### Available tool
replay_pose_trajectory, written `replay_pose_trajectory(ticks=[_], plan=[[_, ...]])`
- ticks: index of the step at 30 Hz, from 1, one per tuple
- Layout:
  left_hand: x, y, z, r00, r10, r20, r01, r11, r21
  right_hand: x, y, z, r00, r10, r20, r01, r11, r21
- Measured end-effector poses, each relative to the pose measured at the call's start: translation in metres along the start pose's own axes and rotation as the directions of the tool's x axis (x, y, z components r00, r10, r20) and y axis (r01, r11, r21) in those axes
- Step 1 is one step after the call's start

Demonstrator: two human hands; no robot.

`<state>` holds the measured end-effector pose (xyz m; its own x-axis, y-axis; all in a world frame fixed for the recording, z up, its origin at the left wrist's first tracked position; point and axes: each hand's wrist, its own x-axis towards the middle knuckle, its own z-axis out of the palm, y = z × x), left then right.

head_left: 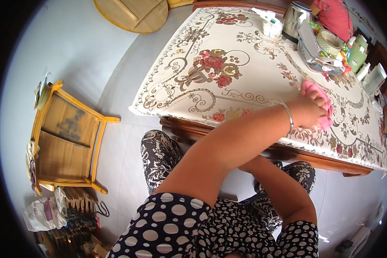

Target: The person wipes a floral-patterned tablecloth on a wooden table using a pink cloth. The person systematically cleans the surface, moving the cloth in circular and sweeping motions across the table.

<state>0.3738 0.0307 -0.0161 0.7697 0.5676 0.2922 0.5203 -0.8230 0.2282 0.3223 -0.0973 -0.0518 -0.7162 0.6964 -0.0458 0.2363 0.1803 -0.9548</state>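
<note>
My left arm reaches across to the right over the table. A silver bangle (287,116) circles its wrist. My left hand (307,111) is closed on a pink cloth (327,112), pressing it to the tablecloth (256,71), which is white with red roses and brown scrolls. Beneath the left forearm crosses my right forearm (279,185), at the table's near edge. The right hand is hidden behind the left arm, so its fingers do not show.
At the table's far right stand a metal kettle (296,20), a clear bin (309,49) with a tape roll (329,42), and a green pump bottle (357,53). A person in red (336,17) is beyond. Leftward are a wooden chair (69,133) and a bag (45,213).
</note>
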Motion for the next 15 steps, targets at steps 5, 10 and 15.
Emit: replay_pose_trajectory(ticks=[5,10,15], plan=[[-0.028,-0.092,-0.029,0.999,0.026,-0.047,-0.026,1.000,0.004,0.012,0.057,0.025,0.832,0.413,0.371,0.244,0.327,-0.913],[-0.110,-0.153,-0.076,0.906,-0.409,-0.109,0.423,0.884,0.200,0.008,0.075,0.025,0.846,0.386,0.366,0.226,0.362,-0.904],[-0.215,-0.195,-0.113,0.847,-0.497,-0.191,0.532,0.803,0.269,0.008,0.080,0.024,0.827,0.414,0.382,0.224,0.380,-0.897]])
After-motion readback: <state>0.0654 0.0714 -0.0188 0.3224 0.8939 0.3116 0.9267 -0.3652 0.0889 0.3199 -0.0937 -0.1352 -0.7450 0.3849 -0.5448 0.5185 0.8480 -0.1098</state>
